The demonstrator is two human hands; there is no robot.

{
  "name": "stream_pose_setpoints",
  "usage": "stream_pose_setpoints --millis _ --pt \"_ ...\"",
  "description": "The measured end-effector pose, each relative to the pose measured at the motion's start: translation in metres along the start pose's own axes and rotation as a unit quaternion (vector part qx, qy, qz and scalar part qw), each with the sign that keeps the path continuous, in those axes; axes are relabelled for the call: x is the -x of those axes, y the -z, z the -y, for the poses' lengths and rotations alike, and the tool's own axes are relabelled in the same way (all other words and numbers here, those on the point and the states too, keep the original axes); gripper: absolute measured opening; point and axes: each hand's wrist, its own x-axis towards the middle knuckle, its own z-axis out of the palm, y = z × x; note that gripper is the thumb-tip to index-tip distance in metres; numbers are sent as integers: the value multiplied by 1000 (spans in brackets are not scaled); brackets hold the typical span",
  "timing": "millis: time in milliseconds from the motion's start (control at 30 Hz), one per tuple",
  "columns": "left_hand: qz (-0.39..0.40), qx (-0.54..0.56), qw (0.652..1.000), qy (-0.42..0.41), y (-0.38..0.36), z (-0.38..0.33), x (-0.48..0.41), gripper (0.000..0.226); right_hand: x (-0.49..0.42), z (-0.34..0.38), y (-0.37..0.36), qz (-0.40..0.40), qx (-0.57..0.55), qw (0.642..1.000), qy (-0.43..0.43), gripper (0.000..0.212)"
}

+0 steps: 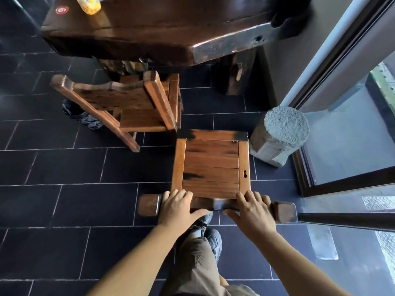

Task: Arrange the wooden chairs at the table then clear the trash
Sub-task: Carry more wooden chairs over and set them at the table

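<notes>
1. Nearest the camera, brown trousers [192,265] and dark shoes [210,233] stand on the dark tiled floor [64,199], just behind the chair [210,165].
2. The left hand [178,208] and right hand [251,210] are both curled closed over the chair's top rail [215,204], fingers draped over its far edge and thumbs on the near side.
3. The top rail runs left to right; the chair's seat extends away from it, front edge pointing at the bench [149,33].
4. Just right of the chair stands a stone post [282,133].
5. Left of and beyond the chair, a second chair [119,103] stands askew, its seat partly under the bench edge.
6. Far left of the chair, on the bench, lie a yellow bottle [89,5] and a red sticker [62,10].
</notes>
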Motion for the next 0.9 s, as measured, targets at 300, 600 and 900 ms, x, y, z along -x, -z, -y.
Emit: stream_pose_setpoints --millis 300,600,900 --pt "-31 9 999 10 -10 2 -10 78 -8 -2 0 -3 -9 1000 -3 49" --pt "-32 25 999 16 4 -2 -55 91 -61 -21 4 9 -33 999 2 51" --pt "-52 21 998 27 9 -6 -85 89 -98 -38 11 -12 -53 998 33 50"
